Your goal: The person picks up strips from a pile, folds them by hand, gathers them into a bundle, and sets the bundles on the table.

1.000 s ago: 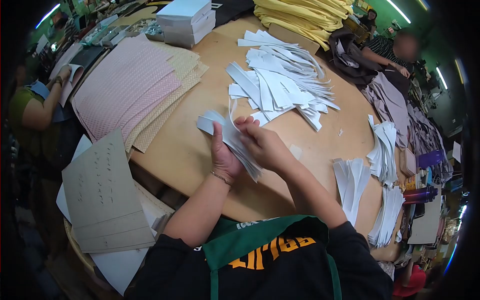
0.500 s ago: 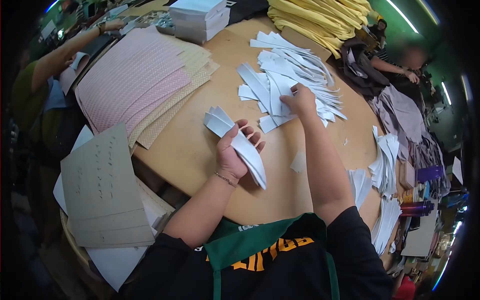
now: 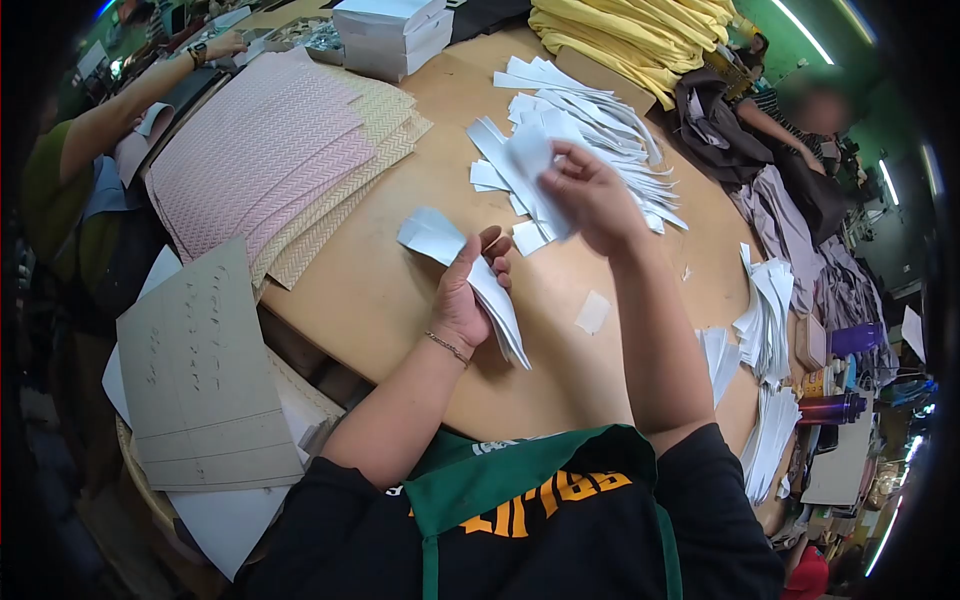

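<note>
My left hand (image 3: 466, 298) is wrapped round a small bundle of white strips (image 3: 428, 233), which fans out at its upper end and narrows to a tip below the palm. My right hand (image 3: 600, 205) pinches a white strip (image 3: 532, 160) between thumb and fingers, and that strip is smeared by motion. Beneath and behind it lies a loose pile of white strips (image 3: 628, 150), many of them curved. I cannot tell whether the strips are paper or stiff cloth. A small white scrap (image 3: 593, 312) rests on the table (image 3: 400, 330) between my forearms.
Pink woven-pattern sheets (image 3: 255, 150) and cream ones lie at left, near a marked grey card (image 3: 205, 375). Yellow folded cloth (image 3: 630, 40) and a white stack (image 3: 392, 40) stand at the back. More strips (image 3: 765, 310) lie right. Co-workers are at left and right.
My right hand has lifted a white strip off the pile, up and slightly left. The fingers of my left hand have curled closer round its bundle.
</note>
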A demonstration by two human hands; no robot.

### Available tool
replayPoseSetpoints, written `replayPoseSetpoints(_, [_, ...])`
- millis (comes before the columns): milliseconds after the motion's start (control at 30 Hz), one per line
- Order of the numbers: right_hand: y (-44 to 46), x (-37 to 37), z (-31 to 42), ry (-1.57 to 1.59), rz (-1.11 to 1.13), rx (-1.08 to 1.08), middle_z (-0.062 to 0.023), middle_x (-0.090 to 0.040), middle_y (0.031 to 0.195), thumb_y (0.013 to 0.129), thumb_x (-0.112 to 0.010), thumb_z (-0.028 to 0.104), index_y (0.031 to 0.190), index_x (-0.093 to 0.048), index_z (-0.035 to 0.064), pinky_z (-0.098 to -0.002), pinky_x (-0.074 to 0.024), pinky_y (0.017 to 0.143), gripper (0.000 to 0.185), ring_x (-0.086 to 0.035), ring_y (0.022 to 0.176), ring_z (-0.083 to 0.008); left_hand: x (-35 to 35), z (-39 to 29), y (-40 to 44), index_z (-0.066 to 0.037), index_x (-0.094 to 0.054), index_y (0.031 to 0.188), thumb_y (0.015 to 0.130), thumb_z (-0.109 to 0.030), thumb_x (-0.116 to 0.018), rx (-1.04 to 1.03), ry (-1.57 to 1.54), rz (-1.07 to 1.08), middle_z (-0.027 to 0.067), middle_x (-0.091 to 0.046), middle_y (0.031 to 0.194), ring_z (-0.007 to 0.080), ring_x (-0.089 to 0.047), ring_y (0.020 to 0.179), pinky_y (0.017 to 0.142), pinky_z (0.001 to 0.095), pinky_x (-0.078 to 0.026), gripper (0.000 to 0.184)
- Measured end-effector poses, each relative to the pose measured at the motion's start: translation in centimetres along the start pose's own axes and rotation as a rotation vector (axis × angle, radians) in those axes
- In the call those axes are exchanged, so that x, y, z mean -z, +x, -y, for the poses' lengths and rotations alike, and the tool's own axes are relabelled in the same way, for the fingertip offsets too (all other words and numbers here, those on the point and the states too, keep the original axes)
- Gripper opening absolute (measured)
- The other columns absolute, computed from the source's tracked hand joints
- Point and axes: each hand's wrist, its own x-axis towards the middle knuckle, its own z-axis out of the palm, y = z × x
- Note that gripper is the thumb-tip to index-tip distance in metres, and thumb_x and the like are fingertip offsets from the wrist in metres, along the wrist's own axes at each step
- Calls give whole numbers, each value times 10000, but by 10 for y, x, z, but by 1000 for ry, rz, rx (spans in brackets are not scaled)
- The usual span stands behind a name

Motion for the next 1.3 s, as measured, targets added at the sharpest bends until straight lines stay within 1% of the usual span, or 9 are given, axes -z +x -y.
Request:
replayPoseSetpoints(167, [-67,-17,-52,-274,226,-100,-38,-561,846,733,-612,87,1073,-518,42,-248,-430,654,356,-522,729,-92,-10,3,-4,-58,-484,1042,722,-497,-575,-29,-25,85,33,-532,1004,115,-498,764,685,246,-430,551])
replayPoseSetpoints(300, [-49,28,-15,-821,411,7,-76,-601,800,739,-609,178,969,-570,29,-247,-417,660,277,-539,695,-133,10,7,0,-68,-498,967,777,-369,-559,-35,170,-30,53,-551,915,150,-517,759,755,307,-419,361])
replayPoseSetpoints(367, [-4,53,-3,-877,-98,-94,-100,-608,865,744,-594,223,938,-594,42,-273,-427,690,265,-571,759,-202,-6,3,-7,-64,-468,967,804,-300,-530,39,-21,16,40,-514,779,129,-492,646,712,301,-421,293])
replayPoseSetpoints(433, [50,98,-22,-1201,-292,147,-135,-598,932,736,-593,235,956,-595,57,-323,-432,738,283,-569,841,-268,-10,-2,-11,-58,-450,984,808,-280,-524,26,-35,20,26,-475,719,115,-468,589,675,288,-423,293])
replayPoseSetpoints(533, [101,135,-41,-1451,-248,60,-158,-582,969,710,-613,255,958,-595,55,-356,-420,788,319,-551,898,-297,1,-4,-1,-40,-424,1040,793,-209,-522,10,-65,113,14,-427,675,102,-404,515,630,285,-405,314])
replayPoseSetpoints(767, [104,123,3,-1479,-242,-4,-153,-609,825,684,-624,256,829,-615,61,-345,-446,707,243,-576,778,-289,-4,-2,6,-26,-430,1047,728,-67,-498,-24,1,61,26,-415,697,108,-384,535,611,274,-393,328])
replayPoseSetpoints(967, [75,75,3,-912,-313,-125,-194,-597,800,680,-629,257,821,-603,11,-337,-450,688,285,-580,743,-299,-3,-2,6,-38,-422,1045,725,-69,-500,-6,10,46,25,-423,701,108,-392,544,601,269,-382,331])
replayPoseSetpoints(1033, [70,67,-26,-1158,-422,-76,-198,-598,790,676,-638,271,796,-595,-31,-360,-450,696,329,-583,760,-301,-2,-2,7,-42,-420,1045,723,-67,-501,-10,14,38,24,-427,705,108,-395,547,597,270,-380,332])
replayPoseSetpoints(1300, [72,41,-36,-1151,-592,-445,-120,-535,1047,591,-725,310,954,-541,37,-409,-406,795,489,-519,970,-285,-1,-1,9,-29,-427,1056,730,-58,-531,-40,34,-7,5,-455,683,85,-410,543,569,244,-363,343])
